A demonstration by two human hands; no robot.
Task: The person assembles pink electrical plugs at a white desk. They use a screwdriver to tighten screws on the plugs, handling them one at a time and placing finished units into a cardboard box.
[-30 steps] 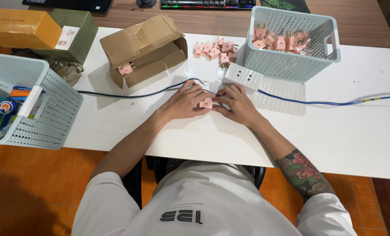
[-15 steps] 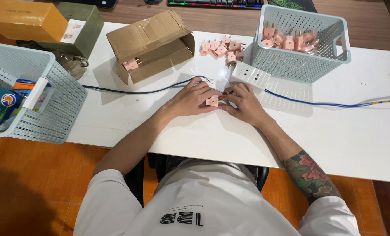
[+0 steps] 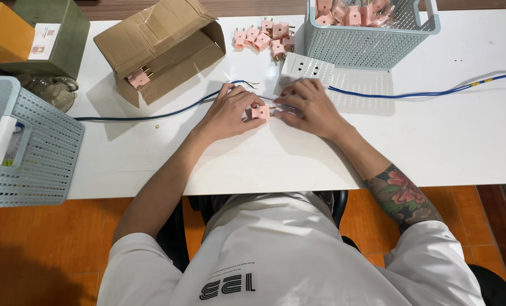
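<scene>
Pink plug (image 3: 259, 111) lies on the white table (image 3: 434, 141), just in front of the person, held between both hands. The left hand (image 3: 227, 113) rests on the table to the plug's left, fingers curled and pinching that side of the plug. The right hand (image 3: 309, 107) rests to the plug's right, fingers bent, fingertips pressed against the plug's right side; whether they also hold a wire end cannot be told.

A white power strip (image 3: 304, 69) lies flat directly behind the right hand, touching its knuckles. A blue cable (image 3: 423, 93) runs from under the right hand toward the table's right edge. A second length of blue cable (image 3: 151, 115) runs from the left hand toward the left, with bare wire ends (image 3: 252, 85) showing just beyond the left thumb.

Behind the hands, a loose pile of pink plugs (image 3: 266, 37) sits on the table, beside a pale blue perforated basket (image 3: 372, 39) that contains more of the same plugs. To the left of the pile, an open cardboard box (image 3: 162, 48) lies on its side with one pink plug (image 3: 139, 76) at its mouth. At the far left stand a green box (image 3: 66, 28) and an orange box (image 3: 3, 31). A second pale blue basket (image 3: 37, 153) overhangs the table's left front corner.
</scene>
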